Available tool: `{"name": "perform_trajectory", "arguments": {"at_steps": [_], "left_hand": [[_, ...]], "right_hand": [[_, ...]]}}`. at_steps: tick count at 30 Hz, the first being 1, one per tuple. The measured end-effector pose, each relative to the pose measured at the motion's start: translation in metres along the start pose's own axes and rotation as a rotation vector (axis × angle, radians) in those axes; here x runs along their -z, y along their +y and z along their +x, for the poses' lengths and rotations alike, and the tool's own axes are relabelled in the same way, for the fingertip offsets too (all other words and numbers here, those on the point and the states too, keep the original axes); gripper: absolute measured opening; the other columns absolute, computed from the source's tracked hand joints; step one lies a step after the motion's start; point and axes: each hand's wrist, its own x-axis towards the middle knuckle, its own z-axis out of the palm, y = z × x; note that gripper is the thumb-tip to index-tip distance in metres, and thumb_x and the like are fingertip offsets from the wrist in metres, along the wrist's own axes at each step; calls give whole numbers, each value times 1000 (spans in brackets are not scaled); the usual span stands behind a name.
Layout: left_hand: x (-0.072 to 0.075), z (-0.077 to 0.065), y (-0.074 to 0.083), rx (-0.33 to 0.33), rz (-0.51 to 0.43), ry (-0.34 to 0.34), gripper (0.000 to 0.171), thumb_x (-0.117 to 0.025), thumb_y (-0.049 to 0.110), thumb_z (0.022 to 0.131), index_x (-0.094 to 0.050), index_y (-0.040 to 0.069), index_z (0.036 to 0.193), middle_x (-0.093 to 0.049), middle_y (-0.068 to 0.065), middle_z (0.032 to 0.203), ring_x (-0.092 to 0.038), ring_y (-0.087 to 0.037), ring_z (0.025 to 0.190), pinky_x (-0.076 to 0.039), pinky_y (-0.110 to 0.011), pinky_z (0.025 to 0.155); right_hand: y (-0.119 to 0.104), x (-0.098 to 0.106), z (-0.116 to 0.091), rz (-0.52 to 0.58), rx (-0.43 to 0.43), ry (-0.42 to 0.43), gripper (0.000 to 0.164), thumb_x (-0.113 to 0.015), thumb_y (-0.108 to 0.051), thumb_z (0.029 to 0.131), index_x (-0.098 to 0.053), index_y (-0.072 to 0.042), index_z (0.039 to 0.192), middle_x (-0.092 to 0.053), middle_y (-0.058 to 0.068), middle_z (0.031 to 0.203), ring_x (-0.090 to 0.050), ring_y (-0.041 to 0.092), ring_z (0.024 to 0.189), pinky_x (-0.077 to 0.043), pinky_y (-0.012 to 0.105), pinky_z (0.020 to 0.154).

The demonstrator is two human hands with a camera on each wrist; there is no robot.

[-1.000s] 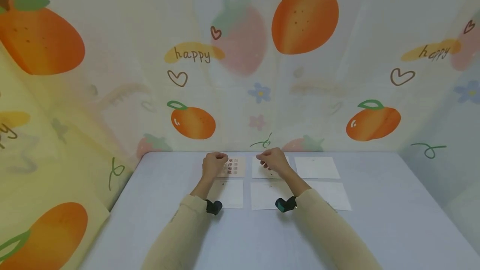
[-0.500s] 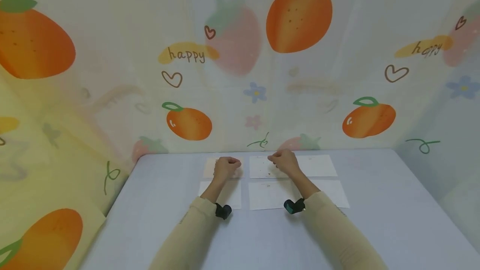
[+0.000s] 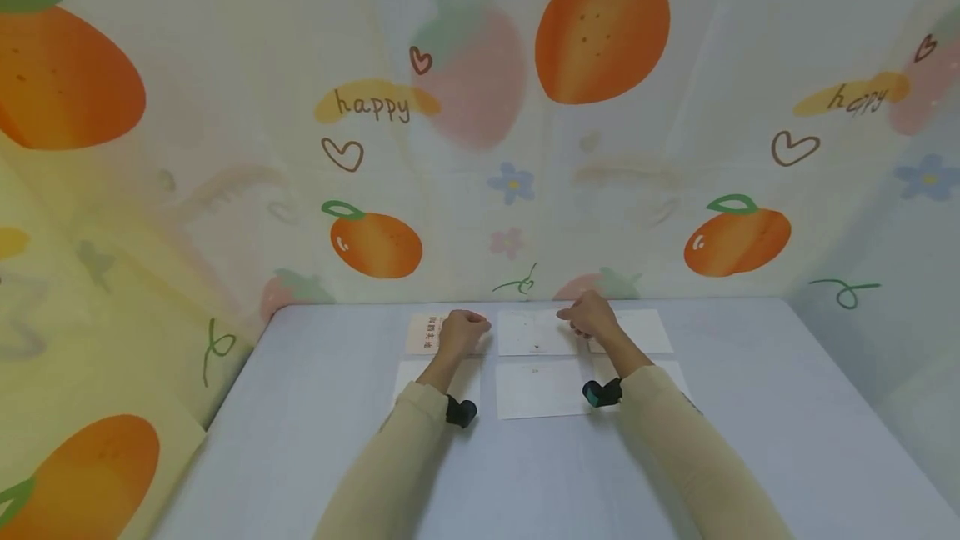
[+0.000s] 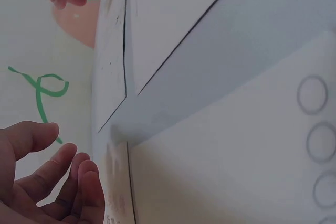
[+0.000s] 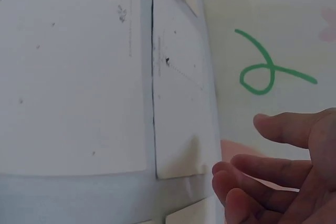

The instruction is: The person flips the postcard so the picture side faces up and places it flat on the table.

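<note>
My left hand (image 3: 461,332) hovers over the back-left card (image 3: 417,343), which carries rows of dark red characters. In the left wrist view its thumb and loosely bent fingers (image 4: 86,184) stand apart, with nothing between them. My right hand (image 3: 596,319) is above the gap between the back-middle card (image 3: 532,332) and the back-right card (image 3: 641,327). The right wrist view shows that hand's thumb separated from its relaxed fingers (image 5: 273,171), holding nothing. Part of the printed card is hidden behind the left hand.
A front row of white cards lies nearer: front-left (image 3: 467,382), front-middle (image 3: 540,390) and front-right (image 3: 671,377). They rest on a pale table (image 3: 525,473). A fruit-patterned cloth (image 3: 465,190) hangs along the table's back edge.
Both hands have shifted to the right. The left hand has passed across the printed card, whose characters now show on its left side. The right hand has left the middle of the back-middle card.
</note>
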Motion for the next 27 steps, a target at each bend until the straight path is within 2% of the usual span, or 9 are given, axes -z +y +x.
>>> {"name": "perform_trajectory", "arguments": {"at_steps": [4, 10, 16, 22, 24, 27], "left_hand": [[-5, 0, 3, 17, 34, -27, 20, -68, 18, 86, -72, 1, 95, -72, -15, 99, -63, -24, 85, -49, -30, 68], [-10, -2, 8, 42, 61, -48, 18, -66, 17, 87, -71, 1, 94, -70, -14, 95, -63, -22, 78, -48, -26, 60], [-15, -2, 12, 38, 109, -31, 17, -66, 15, 85, -69, 1, 93, -70, -13, 93, -61, -23, 80, -48, -31, 66], [-17, -5, 13, 85, 48, -78, 25, -68, 18, 85, -68, -2, 100, -69, -15, 99, -62, -24, 84, -51, -32, 72], [-17, -4, 12, 95, 23, -94, 27, -69, 18, 85, -69, -3, 103, -69, -16, 101, -64, -23, 85, -53, -32, 74], [-17, 0, 11, 116, 7, -103, 27, -69, 17, 85, -68, -3, 103, -69, -16, 101, -63, -21, 83, -53, -31, 73]], "right_hand": [[5, 1, -2, -47, -17, 14, 32, -64, -22, 91, -65, 4, 72, -49, 1, 51, -49, 15, 52, -45, 26, 53], [9, 0, -3, -29, -29, 2, 29, -66, -21, 90, -68, 7, 80, -50, 1, 52, -49, 14, 50, -46, 25, 52], [8, -4, -4, -35, -64, 10, 27, -67, -19, 88, -64, 4, 75, -47, 0, 51, -45, 11, 47, -40, 22, 47], [7, -9, -7, -17, -75, 31, 40, -69, -20, 87, -48, -10, 54, -41, -3, 45, -37, 9, 42, -34, 20, 42], [7, -10, -7, -8, -77, 36, 43, -69, -20, 87, -45, -11, 52, -40, -2, 45, -35, 9, 41, -32, 21, 42], [8, -12, -5, 8, -92, 42, 38, -69, -18, 87, -50, -7, 56, -42, -1, 46, -36, 10, 41, -31, 21, 41]]}}
